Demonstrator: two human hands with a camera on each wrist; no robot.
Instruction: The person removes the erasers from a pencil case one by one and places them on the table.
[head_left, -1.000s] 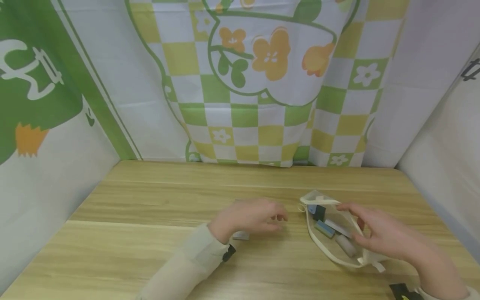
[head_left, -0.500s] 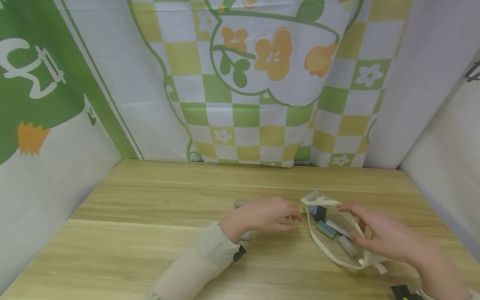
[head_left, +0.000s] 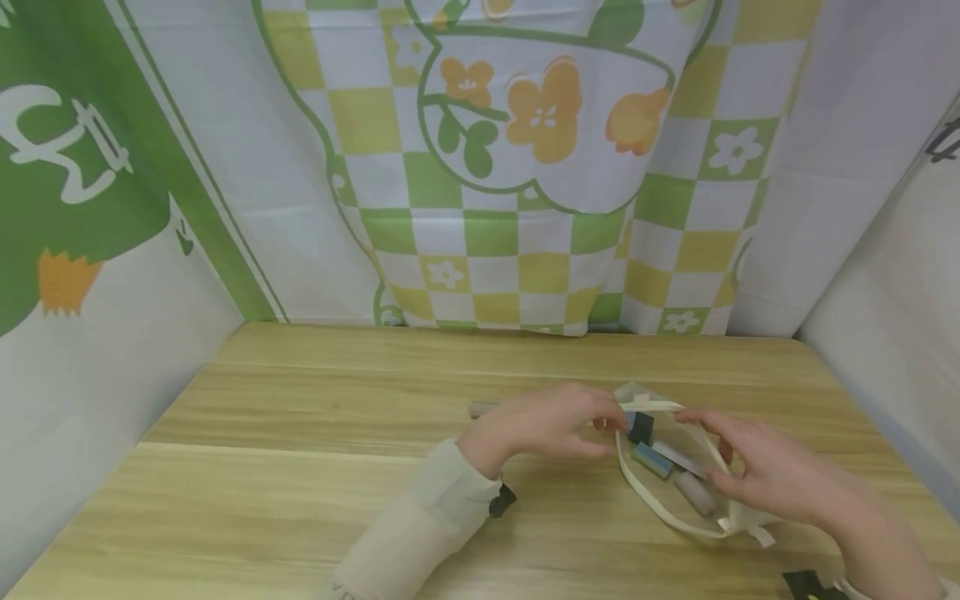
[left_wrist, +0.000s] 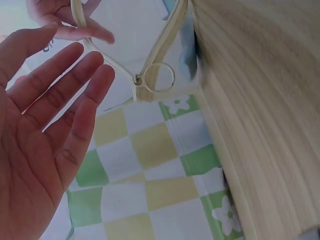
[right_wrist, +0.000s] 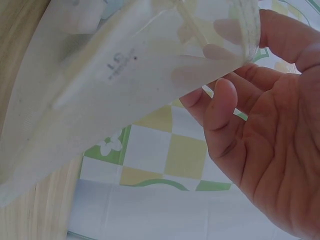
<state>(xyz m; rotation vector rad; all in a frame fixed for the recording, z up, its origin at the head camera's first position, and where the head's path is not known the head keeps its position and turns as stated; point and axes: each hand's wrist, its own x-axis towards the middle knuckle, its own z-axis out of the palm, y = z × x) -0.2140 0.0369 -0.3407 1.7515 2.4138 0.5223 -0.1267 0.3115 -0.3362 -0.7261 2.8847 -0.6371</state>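
Note:
A translucent zip pouch (head_left: 651,505) with a cream rim stands on the table, its mouth spread wide. Inside lie a dark block (head_left: 641,428), a blue-green bar (head_left: 652,460), a flat white piece (head_left: 678,458) and a pale cylinder (head_left: 696,493). My right hand (head_left: 780,467) holds the pouch's right rim between thumb and fingers; some fingertips show through the sheer wall in the right wrist view. My left hand (head_left: 551,421) is at the pouch's left corner, fingers loosely bent, nothing in the palm. In the left wrist view a zip ring (left_wrist: 160,77) hangs near its fingertips.
A small greyish object (head_left: 482,409) pokes out behind my left hand, mostly hidden. The wooden table (head_left: 300,475) meets a checked, flowered curtain (head_left: 517,233) at the back. White cloth stands on both sides. Dark bands (head_left: 502,500) sit at the wrists.
My left hand has moved right, from over the table to the pouch's left corner. My right hand has stayed on the rim, and the pouch's contents lie as before.

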